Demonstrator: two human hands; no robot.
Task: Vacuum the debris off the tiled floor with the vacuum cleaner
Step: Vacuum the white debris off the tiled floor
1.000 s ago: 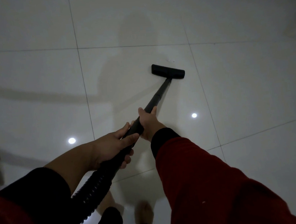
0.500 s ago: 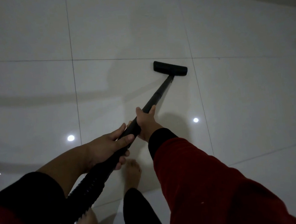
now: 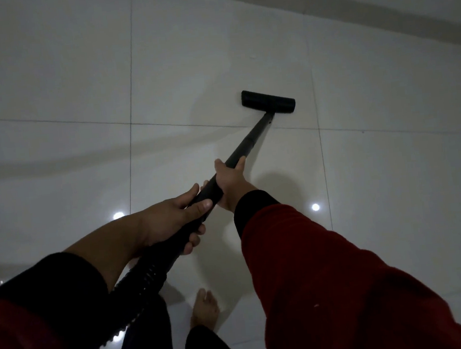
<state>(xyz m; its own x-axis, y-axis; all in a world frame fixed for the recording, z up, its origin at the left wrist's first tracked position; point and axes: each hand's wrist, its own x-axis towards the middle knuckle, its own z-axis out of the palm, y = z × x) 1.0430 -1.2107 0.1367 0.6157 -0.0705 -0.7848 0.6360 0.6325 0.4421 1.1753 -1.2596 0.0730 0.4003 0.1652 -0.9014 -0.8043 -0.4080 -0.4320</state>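
A black vacuum wand (image 3: pixel 251 140) runs from my hands forward to a flat black floor nozzle (image 3: pixel 268 101), which rests on the glossy white tiled floor (image 3: pixel 69 175), just past a grout line. My right hand (image 3: pixel 231 184) grips the wand further up. My left hand (image 3: pixel 172 222) grips it lower, where the ribbed black hose (image 3: pixel 139 292) starts. The hose drops back past my left arm. No debris stands out on the dim tiles.
A grey skirting strip (image 3: pixel 349 13) and wall run across the top right, a short way beyond the nozzle. My bare foot (image 3: pixel 204 307) stands on the tiles below my hands. Two ceiling-light reflections (image 3: pixel 315 207) shine on the floor.
The nozzle has been pushed forward across the grout line, toward the wall. I have stepped forward, and the skirting now shows more fully. Both hands keep the same grip.
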